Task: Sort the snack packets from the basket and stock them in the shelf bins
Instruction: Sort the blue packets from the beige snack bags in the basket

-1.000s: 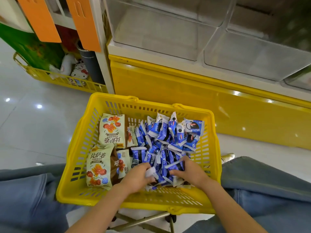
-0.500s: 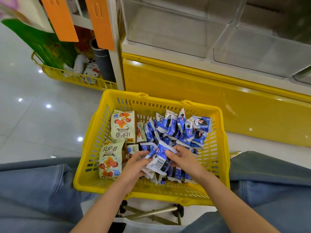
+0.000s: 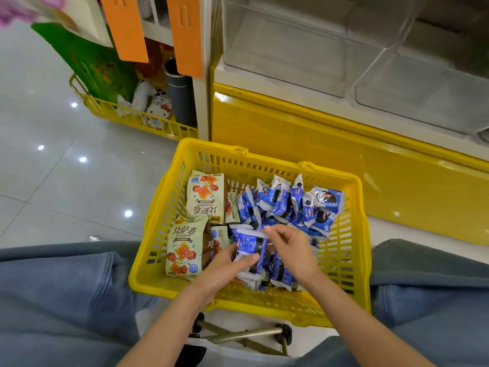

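The shelf bins [image 3: 288, 51], clear-walled and with nothing visible inside, sit above and well apart from the work; in my judgement the long upward reach is where loose packets are most likely to be dropped. The yellow basket [image 3: 356, 234] rests between the person's knees on a wheeled metal frame [image 3: 246, 335], and a hard pull on either side could tip or roll it. Inside, two large beige packets [image 3: 205, 197] lie along its left side, touching the heap of small blue packets [image 3: 288, 205] that fills the rest, so a hasty grab could carry the wrong kind into a bin. The left hand [image 3: 225, 268] grips a blue packet [image 3: 248, 246] low in the basket's near half, thumb across its face, seemingly with others gathered behind; the right hand [image 3: 293, 251] pinches its upper white seal. The film looks slick, and an overfull handful may slide apart. Around the work, the yellow shelf base [image 3: 291, 139] stands just behind the basket and blocks any nearer approach; a wire floor basket [image 3: 105, 108] to the left holds a grey tube [image 3: 181, 99] and soft toys [image 3: 158, 111], beneath two hanging orange tags [image 3: 186, 35], clear of the reach.
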The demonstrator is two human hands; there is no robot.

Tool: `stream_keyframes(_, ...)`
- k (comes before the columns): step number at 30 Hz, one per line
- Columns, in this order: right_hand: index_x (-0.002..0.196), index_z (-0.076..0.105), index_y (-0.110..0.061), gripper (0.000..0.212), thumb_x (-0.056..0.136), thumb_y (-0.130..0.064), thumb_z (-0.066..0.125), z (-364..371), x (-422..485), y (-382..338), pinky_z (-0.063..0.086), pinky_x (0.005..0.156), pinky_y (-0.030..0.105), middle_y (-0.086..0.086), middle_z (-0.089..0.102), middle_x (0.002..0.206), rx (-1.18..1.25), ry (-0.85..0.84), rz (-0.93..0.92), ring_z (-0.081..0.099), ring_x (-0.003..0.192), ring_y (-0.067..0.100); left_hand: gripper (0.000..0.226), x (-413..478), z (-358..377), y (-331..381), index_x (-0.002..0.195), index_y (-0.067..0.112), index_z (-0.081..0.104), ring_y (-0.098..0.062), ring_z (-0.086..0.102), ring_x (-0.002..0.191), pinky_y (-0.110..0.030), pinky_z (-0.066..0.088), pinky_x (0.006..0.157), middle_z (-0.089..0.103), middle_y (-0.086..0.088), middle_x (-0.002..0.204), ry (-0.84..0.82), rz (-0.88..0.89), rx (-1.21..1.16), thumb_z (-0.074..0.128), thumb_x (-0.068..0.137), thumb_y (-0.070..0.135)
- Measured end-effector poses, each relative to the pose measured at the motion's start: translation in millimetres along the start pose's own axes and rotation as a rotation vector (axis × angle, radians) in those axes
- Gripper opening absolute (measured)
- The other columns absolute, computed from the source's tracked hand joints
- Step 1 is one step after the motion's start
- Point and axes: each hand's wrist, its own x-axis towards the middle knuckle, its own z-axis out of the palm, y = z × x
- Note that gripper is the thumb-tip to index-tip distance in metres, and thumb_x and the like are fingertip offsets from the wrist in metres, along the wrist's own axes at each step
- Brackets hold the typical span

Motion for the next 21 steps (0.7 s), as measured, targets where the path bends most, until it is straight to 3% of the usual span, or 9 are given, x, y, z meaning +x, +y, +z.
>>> stream_keyframes(2,0.084,0.064,-0.024,0.017,0.095,-0.022,0.052,-7,6,19,0.054,0.071,0.023,-0.003,0.069,0.080,-0.063,0.114,0.038,0.066,0.076,0.013,0.023,-3,-1,2,0.105,0.046,0.051,0.011,0.054,0.091,-0.011,0.040,0.065,0.059,0.028,0.101,0.024,0.003,-0.038,0.061,0.084,0.044)
stream_keyframes(4,0.097,0.062,-0.016,0.011,0.095,-0.018,0.052,-16,12,47,0.053,0.081,0.032,0.001,0.067,0.093,-0.297,0.071,0.150,0.064,0.089,0.017,0.020,-4,-4,3,0.101,0.046,0.049,0.011,0.053,0.092,-0.009,0.039,0.061,0.057,0.029,0.102,0.047,-0.002,-0.057,0.060,0.085,0.043)
stream_keyframes(7,0.130,0.046,-0.005,0.041,0.091,-0.010,0.058,-20,14,80,0.043,0.101,0.037,0.012,0.052,0.130,-0.490,-0.146,0.363,0.050,0.120,0.026,0.023,-3,-9,-1,0.102,0.045,0.049,0.009,0.053,0.095,-0.009,0.039,0.065,0.058,0.023,0.108,0.088,0.006,-0.072,0.062,0.083,0.043)
stream_keyframes(9,0.137,0.038,-0.008,0.054,0.089,-0.009,0.061,-13,11,88,0.036,0.108,0.035,0.010,0.041,0.141,-0.532,-0.184,0.340,0.040,0.130,0.025,0.025,-2,-11,-3,0.103,0.045,0.047,0.009,0.052,0.097,-0.012,0.039,0.069,0.057,0.023,0.109,0.110,0.017,-0.078,0.062,0.082,0.043)
stream_keyframes(12,0.139,0.036,-0.013,0.060,0.087,-0.018,0.065,-2,8,89,0.031,0.107,0.031,0.008,0.035,0.141,-0.639,-0.232,0.269,0.035,0.131,0.024,0.026,1,-12,-6,0.104,0.043,0.047,0.006,0.051,0.099,-0.016,0.040,0.073,0.056,0.021,0.111,0.140,0.015,-0.095,0.062,0.082,0.043)
stream_keyframes(16,0.143,0.033,-0.017,0.074,0.081,-0.033,0.070,3,5,89,0.029,0.108,0.037,0.006,0.040,0.139,-0.822,-0.438,0.242,0.030,0.131,0.026,0.031,3,-11,-6,0.110,0.038,0.048,0.007,0.053,0.094,-0.012,0.038,0.066,0.057,0.022,0.105,0.200,0.015,-0.128,0.063,0.083,0.038)
stream_keyframes(18,0.134,0.044,-0.019,0.064,0.079,-0.037,0.072,0,7,88,0.032,0.103,0.034,0.004,0.044,0.133,-0.887,-0.439,0.228,0.035,0.125,0.024,0.037,3,-12,-5,0.116,0.033,0.047,0.005,0.054,0.094,-0.012,0.039,0.066,0.057,0.019,0.105,0.225,0.012,-0.140,0.063,0.083,0.037)
stream_keyframes(21,0.108,0.047,-0.020,0.042,0.078,-0.033,0.073,-7,9,84,0.039,0.081,0.029,0.005,0.050,0.113,-0.825,-0.452,0.259,0.046,0.100,0.021,0.041,3,-14,-7,0.119,0.029,0.047,0.004,0.054,0.095,-0.015,0.040,0.069,0.058,0.017,0.107,0.247,0.014,-0.151,0.063,0.083,0.038)
